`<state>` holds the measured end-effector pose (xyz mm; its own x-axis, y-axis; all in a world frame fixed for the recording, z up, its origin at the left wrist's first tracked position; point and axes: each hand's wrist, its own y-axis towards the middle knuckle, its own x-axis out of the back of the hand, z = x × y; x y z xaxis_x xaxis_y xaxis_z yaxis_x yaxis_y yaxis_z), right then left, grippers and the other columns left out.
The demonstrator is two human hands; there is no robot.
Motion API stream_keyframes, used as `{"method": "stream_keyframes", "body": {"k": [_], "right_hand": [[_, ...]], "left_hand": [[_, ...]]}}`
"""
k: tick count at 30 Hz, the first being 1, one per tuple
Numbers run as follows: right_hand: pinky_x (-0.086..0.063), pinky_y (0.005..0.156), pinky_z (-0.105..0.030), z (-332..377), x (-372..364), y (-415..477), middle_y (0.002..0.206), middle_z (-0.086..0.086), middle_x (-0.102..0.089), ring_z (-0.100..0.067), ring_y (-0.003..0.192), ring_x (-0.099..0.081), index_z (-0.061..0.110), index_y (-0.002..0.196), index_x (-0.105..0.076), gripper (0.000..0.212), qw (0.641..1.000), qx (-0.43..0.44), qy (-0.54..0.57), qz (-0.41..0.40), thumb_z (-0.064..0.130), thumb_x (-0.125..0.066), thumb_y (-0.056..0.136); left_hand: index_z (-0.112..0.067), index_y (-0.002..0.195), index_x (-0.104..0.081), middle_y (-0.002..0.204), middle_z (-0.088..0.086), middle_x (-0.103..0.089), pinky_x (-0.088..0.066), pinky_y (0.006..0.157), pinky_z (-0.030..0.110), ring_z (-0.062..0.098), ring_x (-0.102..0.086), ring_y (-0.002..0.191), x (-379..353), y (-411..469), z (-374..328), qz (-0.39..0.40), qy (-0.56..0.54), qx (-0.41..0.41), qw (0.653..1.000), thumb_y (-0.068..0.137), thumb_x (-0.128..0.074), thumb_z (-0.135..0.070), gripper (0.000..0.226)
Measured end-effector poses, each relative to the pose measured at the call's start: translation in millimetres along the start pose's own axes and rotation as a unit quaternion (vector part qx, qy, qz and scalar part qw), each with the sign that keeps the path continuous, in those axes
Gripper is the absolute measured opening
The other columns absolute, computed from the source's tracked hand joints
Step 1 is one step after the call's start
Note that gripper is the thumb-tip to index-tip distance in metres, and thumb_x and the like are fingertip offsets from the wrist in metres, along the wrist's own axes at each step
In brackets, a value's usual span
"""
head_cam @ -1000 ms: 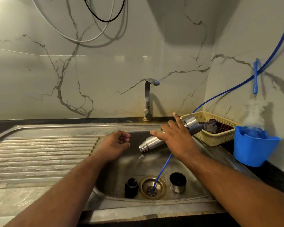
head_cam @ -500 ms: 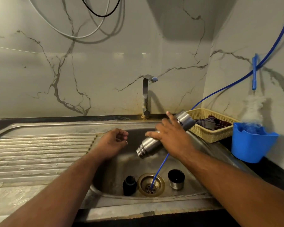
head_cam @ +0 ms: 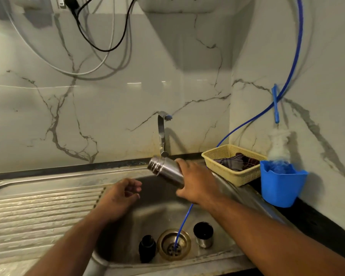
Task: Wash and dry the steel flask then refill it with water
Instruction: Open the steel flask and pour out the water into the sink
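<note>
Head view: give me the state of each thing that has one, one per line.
Steel flask: uncapped, tilted, mouth up-left, held in right hand.
Left hand: empty, fingers loosely curled.
Steel tap: no water seen running.
Black stopper: upright on sink floor.
Steel cap cup: upright, open end up, beside brass drain.
Thin blue hose: end in drain.
Yellow basket: holds dark cloth.

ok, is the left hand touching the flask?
Apart. Head view shows the left hand half-curled over the sink, a clear gap from the flask, which only the right hand grips.
</note>
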<state>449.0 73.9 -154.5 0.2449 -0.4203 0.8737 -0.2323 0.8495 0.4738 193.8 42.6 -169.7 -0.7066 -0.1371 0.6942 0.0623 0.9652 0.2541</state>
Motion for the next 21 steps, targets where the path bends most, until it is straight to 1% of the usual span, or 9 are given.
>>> {"method": "stream_keyframes", "body": {"k": [3,6,8,10,11,14,16,19,21], "right_hand": [[-0.053,0.092,-0.034,2.3,5.5,-1.8,0.127,0.005,-0.063,-0.017,0.11,-0.062,0.03,0.136,-0.047,0.087,0.961,-0.075,0.261,0.041,0.046,-0.092,0.064],[-0.054,0.088,-0.025,2.0,6.2,-4.0,0.123,0.009,-0.067,-0.008,0.106,-0.064,0.029,0.13,-0.058,0.083,0.914,-0.098,0.387,0.073,0.051,-0.095,0.059],[-0.052,0.082,-0.019,1.7,10.5,-5.5,0.122,0.009,-0.069,-0.005,0.104,-0.065,0.03,0.13,-0.059,0.079,0.888,-0.095,0.44,0.089,0.05,-0.094,0.062],[-0.053,0.083,-0.019,2.3,13.1,-6.5,0.12,0.009,-0.07,-0.004,0.103,-0.065,0.029,0.131,-0.059,0.079,0.875,-0.085,0.466,0.099,0.053,-0.093,0.063],[-0.055,0.086,-0.021,2.8,12.7,-6.9,0.119,0.009,-0.07,-0.004,0.104,-0.066,0.029,0.131,-0.06,0.08,0.871,-0.083,0.473,0.102,0.055,-0.092,0.062],[-0.058,0.091,-0.028,4.0,11.8,-8.1,0.115,0.01,-0.072,-0.005,0.102,-0.068,0.027,0.13,-0.062,0.078,0.851,-0.088,0.504,0.115,0.056,-0.091,0.064],[-0.059,0.086,-0.026,2.7,11.9,-9.2,0.113,0.01,-0.071,-0.005,0.098,-0.07,0.028,0.13,-0.061,0.072,0.848,-0.083,0.504,0.142,0.057,-0.087,0.069],[-0.061,0.07,-0.029,0.0,13.1,-8.8,0.111,0.004,-0.07,-0.012,0.088,-0.072,0.027,0.133,-0.058,0.069,0.875,-0.075,0.447,0.173,0.067,-0.073,0.079],[-0.062,0.08,-0.038,-4.4,16.5,-7.0,0.113,0.0,-0.071,-0.016,0.093,-0.071,0.029,0.13,-0.062,0.069,0.913,-0.072,0.374,0.144,0.077,-0.062,0.08]], "left_hand": [[-0.037,0.114,-0.063,0.105,-0.012,-0.072,-0.056,0.094,0.029,-0.003,-0.069,0.091,-4.1,-5.0,-13.6,-0.004,-0.001,-0.031,1.0,0.085,-0.08,-0.029,0.035],[-0.037,0.126,-0.053,0.114,-0.013,-0.068,-0.047,0.081,0.004,0.0,-0.067,0.099,-15.4,-9.6,-38.3,0.014,-0.01,-0.049,0.999,0.075,-0.085,-0.045,0.06],[-0.039,0.134,-0.042,0.122,-0.016,-0.064,-0.048,0.089,0.01,0.003,-0.064,0.11,-24.3,-6.9,-50.0,0.062,-0.011,-0.039,0.997,0.064,-0.088,-0.059,0.087],[-0.036,0.137,-0.038,0.123,-0.013,-0.065,-0.054,0.096,0.026,0.005,-0.064,0.112,-32.1,-0.9,-55.0,0.094,-0.017,-0.03,0.995,0.055,-0.089,-0.066,0.101],[-0.034,0.135,-0.041,0.119,-0.012,-0.067,-0.056,0.091,0.026,0.005,-0.065,0.108,-36.5,1.8,-58.0,0.091,-0.018,-0.026,0.995,0.055,-0.089,-0.064,0.099],[-0.024,0.122,-0.05,0.102,-0.01,-0.067,-0.051,0.069,0.016,0.003,-0.066,0.089,-53.2,5.8,-65.7,0.013,-0.045,-0.013,0.999,0.057,-0.087,-0.052,0.08],[-0.025,0.115,-0.052,0.092,-0.012,-0.065,-0.044,0.059,0.012,0.001,-0.063,0.08,-61.8,4.4,-67.4,-0.037,-0.039,-0.008,0.999,0.069,-0.088,-0.039,0.061],[-0.03,0.117,-0.05,0.093,-0.014,-0.064,-0.041,0.061,0.012,0.0,-0.061,0.081,-65.0,4.5,-56.7,-0.045,-0.044,-0.008,0.998,0.07,-0.09,-0.039,0.062],[-0.03,0.121,-0.05,0.095,-0.013,-0.065,-0.042,0.063,0.013,0.002,-0.061,0.083,-61.8,3.0,-54.3,-0.04,-0.044,-0.009,0.998,0.068,-0.091,-0.042,0.068]]}}
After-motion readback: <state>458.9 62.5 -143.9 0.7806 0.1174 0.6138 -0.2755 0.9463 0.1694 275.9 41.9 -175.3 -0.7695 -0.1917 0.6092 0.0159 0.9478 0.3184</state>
